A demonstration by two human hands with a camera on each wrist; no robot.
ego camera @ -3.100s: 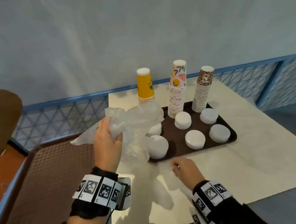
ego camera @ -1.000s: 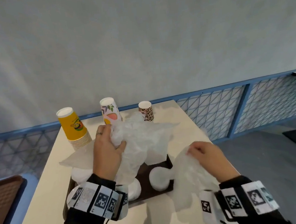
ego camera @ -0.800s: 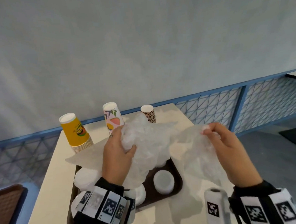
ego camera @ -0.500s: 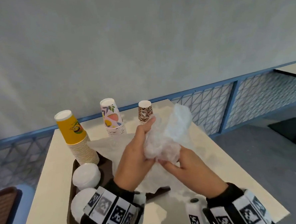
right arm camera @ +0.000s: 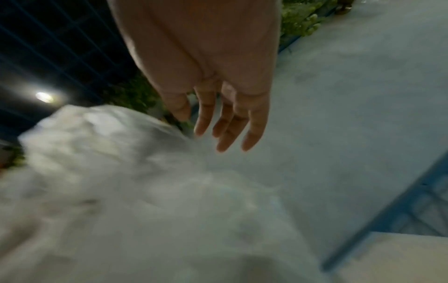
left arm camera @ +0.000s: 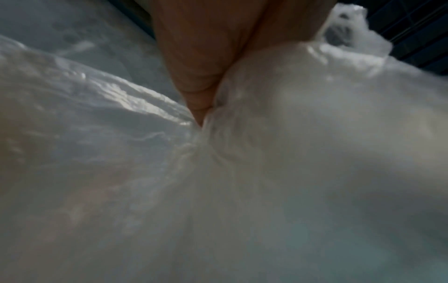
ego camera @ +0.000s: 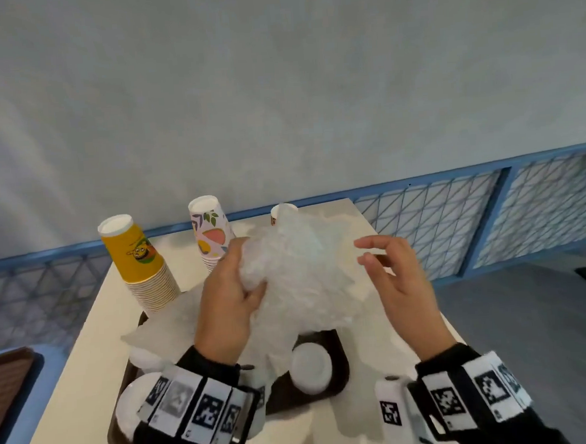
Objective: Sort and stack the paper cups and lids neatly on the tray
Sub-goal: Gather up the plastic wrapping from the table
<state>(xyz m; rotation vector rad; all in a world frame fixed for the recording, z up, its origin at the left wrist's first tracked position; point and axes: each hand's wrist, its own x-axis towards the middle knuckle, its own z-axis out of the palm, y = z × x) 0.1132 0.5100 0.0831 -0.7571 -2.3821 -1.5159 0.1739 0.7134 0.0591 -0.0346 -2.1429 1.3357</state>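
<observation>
Left hand point(ego camera: 226, 305) bunches my plastic wrap point(ego camera: 301, 276); right hand point(ego camera: 396, 277) spread, empty — trailing film may topple cup stacks point(ego camera: 147, 275).

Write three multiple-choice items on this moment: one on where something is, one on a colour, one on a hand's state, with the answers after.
1. Where does the dark tray lie?
A. on the cream table
B. on the floor
C. on a chair

2. What colour is the leftmost cup stack?
A. blue
B. yellow
C. green

3. How is the right hand?
A. gripping a lid
B. clenched in a fist
C. open, holding nothing

Answers: 1 A, the tray's edge rests on the tabletop. 2 B, its top cup is yellow with a cartoon print. 3 C, its fingers are spread beside the crumpled plastic wrap, which the left hand grips.
</observation>
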